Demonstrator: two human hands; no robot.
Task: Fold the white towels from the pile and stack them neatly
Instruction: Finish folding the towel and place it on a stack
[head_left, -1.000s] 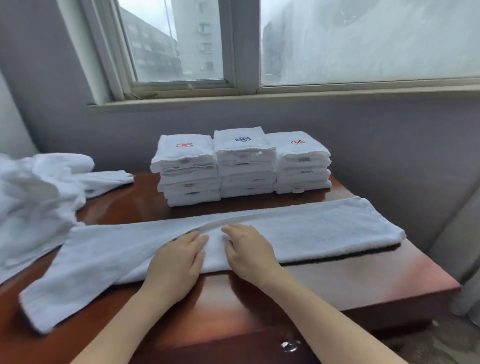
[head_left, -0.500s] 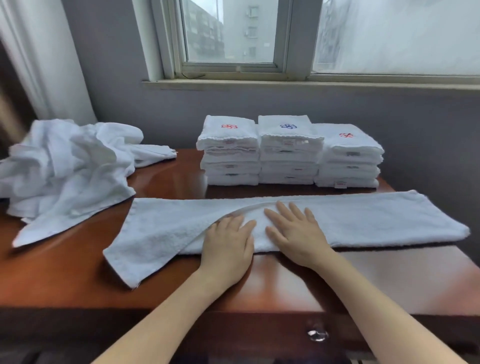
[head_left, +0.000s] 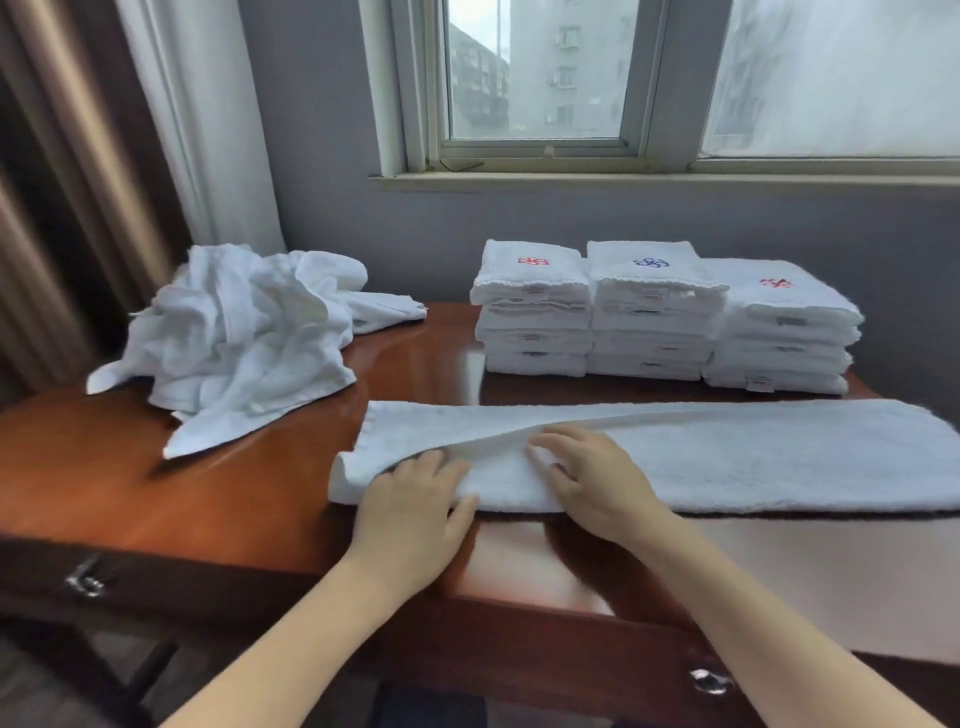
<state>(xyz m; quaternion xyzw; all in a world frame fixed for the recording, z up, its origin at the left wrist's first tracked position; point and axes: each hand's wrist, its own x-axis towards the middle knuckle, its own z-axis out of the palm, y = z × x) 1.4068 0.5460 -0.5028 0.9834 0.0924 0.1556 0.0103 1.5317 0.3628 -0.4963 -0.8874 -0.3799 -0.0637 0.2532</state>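
Observation:
A long white towel (head_left: 753, 457), folded lengthwise, lies across the front of the wooden table (head_left: 182, 493). My left hand (head_left: 410, 504) rests flat on its near edge toward the left end. My right hand (head_left: 592, 478) presses on the towel just right of it, fingers spread and slightly bent. A crumpled pile of white towels (head_left: 244, 338) sits at the table's left rear. Three stacks of folded towels (head_left: 654, 312) with red and blue emblems stand side by side at the back.
A grey wall and a window sill (head_left: 623, 179) rise behind the table. Curtains (head_left: 130, 156) hang at the left. Drawer handles (head_left: 85, 582) show on the table's front face.
The view has swung left, bringing the pile fully into sight. My left hand has slid leftward along the towel, and both hands stay pressed on it.

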